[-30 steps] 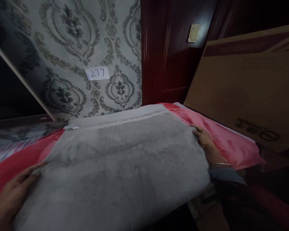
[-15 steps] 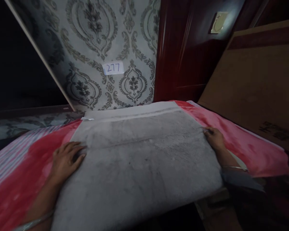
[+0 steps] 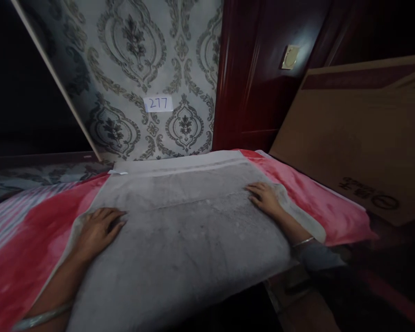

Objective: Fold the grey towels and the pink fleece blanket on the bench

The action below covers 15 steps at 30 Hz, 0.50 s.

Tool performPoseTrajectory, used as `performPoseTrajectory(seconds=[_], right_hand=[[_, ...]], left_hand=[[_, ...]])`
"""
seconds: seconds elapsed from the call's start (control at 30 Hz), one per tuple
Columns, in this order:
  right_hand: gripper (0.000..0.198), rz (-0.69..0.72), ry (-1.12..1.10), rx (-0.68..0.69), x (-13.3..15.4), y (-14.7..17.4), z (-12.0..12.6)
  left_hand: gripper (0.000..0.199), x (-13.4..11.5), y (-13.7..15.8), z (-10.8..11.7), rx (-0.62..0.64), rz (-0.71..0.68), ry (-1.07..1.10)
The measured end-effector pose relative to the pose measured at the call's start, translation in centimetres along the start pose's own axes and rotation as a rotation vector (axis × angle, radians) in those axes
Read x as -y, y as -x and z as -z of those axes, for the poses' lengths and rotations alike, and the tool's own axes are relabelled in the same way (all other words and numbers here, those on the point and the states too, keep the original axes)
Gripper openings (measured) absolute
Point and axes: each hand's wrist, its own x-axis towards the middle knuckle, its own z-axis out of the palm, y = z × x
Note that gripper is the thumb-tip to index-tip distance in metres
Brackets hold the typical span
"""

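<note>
A grey plush towel (image 3: 193,240) with a paler band along its far end covers the middle of the surface, a crease running across it. My left hand (image 3: 98,228) lies palm down near its left edge, fingers stretched over the cloth and thumb apart. On the towel's right part rests my right hand (image 3: 264,198), its fingers extended and slightly bent, touching the fabric near the crease. Grey cloth shows beyond the right wrist. Neither hand visibly pinches the towel.
Red and pink cloth (image 3: 342,216) lies underneath on both sides, with a striped cloth (image 3: 17,207) at far left. A large cardboard box (image 3: 359,133) leans at right. Behind are patterned wallpaper, a paper label (image 3: 158,103) and a dark red door panel (image 3: 245,92). A dark screen (image 3: 31,92) stands left.
My right hand has left the towel's right edge and moved inward onto its top. More grey cloth now shows outside both hands. The left hand stays nearly in place; the view shifts slightly right.
</note>
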Motion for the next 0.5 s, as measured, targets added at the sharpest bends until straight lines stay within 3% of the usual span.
performPoseTrajectory(seconds=[0.1, 0.27, 0.5], right_hand=[[0.028, -0.006, 0.025, 0.058, 1.1, -0.3, -0.6], [0.023, -0.045, 0.041, -0.003, 1.7, 0.0, -0.8], [0.028, -0.105, 0.051, -0.166, 1.7, 1.0, -0.5]], left_hand=[[0.041, -0.4, -0.4, -0.6, 0.023, -0.014, -0.002], [0.040, -1.1, -0.8, -0.3, 0.031, 0.000, -0.019], [0.027, -1.3, -0.5, 0.7, -0.138, 0.092, -0.058]])
